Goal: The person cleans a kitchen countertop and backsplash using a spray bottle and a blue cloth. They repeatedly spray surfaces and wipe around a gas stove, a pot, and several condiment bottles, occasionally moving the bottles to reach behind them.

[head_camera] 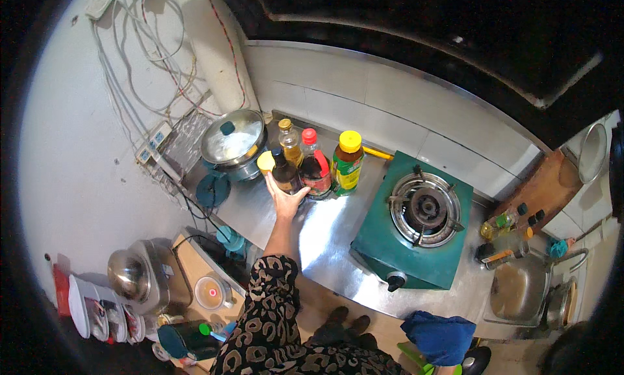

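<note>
My left hand (286,200) is around the lower part of a dark glass bottle (286,174), thumb on its right side and fingers on its left, beside a yellow-capped container (265,162). Close by stand an oil bottle with a gold cap (290,146), a dark sauce bottle with a red cap and handle (316,172) and a green-labelled jar with a yellow lid (347,164). At the lower right edge, my right hand (444,370) shows only as a bit of skin below a bunched blue cloth (441,337), which hides the fingers.
A green single-burner gas stove (370,229) sits on the steel counter, right of the jar. A glass-lidded pot (234,138) stands at the left against the wall. Further right are more bottles (502,221) and a sink (517,289). A mug (212,292) stands lower left.
</note>
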A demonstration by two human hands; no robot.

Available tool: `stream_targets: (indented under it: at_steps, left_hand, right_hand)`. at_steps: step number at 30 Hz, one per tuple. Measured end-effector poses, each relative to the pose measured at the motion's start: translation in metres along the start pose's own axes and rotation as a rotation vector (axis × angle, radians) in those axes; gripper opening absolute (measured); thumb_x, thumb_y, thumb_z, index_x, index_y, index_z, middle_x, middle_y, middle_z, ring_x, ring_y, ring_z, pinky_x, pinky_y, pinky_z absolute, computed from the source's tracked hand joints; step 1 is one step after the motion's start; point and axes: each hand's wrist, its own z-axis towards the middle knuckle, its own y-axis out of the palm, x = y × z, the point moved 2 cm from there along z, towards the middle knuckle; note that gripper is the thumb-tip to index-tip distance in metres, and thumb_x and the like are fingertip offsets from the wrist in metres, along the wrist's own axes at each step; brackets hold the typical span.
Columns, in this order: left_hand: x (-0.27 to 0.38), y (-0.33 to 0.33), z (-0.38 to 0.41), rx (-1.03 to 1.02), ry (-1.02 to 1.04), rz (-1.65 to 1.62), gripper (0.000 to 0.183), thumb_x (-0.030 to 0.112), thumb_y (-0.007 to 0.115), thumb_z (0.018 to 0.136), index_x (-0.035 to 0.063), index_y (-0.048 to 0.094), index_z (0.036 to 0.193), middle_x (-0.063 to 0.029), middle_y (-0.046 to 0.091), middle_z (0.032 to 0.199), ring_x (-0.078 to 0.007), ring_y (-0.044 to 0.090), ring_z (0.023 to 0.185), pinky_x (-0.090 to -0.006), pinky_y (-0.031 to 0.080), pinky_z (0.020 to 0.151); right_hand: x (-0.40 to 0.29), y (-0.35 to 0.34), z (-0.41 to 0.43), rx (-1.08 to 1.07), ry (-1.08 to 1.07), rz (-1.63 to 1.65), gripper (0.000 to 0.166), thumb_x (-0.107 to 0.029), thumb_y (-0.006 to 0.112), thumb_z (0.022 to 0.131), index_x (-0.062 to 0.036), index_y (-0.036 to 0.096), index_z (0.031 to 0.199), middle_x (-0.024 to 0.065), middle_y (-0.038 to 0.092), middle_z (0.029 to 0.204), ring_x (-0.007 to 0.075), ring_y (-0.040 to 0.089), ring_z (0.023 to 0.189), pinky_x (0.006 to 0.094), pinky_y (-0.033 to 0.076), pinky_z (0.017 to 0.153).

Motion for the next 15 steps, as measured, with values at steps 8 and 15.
stream_targets:
  at_steps: [8,15]
  left_hand:
    - [0.007,0.004,0.003,0.008,-0.098,0.037,0.132,0.028,0.091,0.048,0.0007,0.006,0.145,-0.0233,0.014,0.148,-0.0349,0.021,0.137,-0.0405,0.023,0.113]
    - [0.006,0.024,0.024,0.018,-0.185,0.019,0.127,0.025,0.091,0.050,0.0039,0.009,0.145,-0.0217,0.010,0.150,-0.0347,0.019,0.138,-0.0389,0.022,0.113]
  right_hand:
    - [0.009,-0.016,-0.001,-0.030,-0.007,-0.002,0.023,-0.020,0.058,0.076,-0.0102,0.052,0.057,0.0126,0.052,0.060,0.0297,0.053,0.058,0.0418,0.042,0.055]
    - [0.032,-0.027,-0.012,-0.070,0.029,-0.173,0.022,-0.020,0.058,0.076,-0.0105,0.052,0.057,0.0123,0.052,0.060,0.0296,0.053,0.058,0.0417,0.042,0.056]
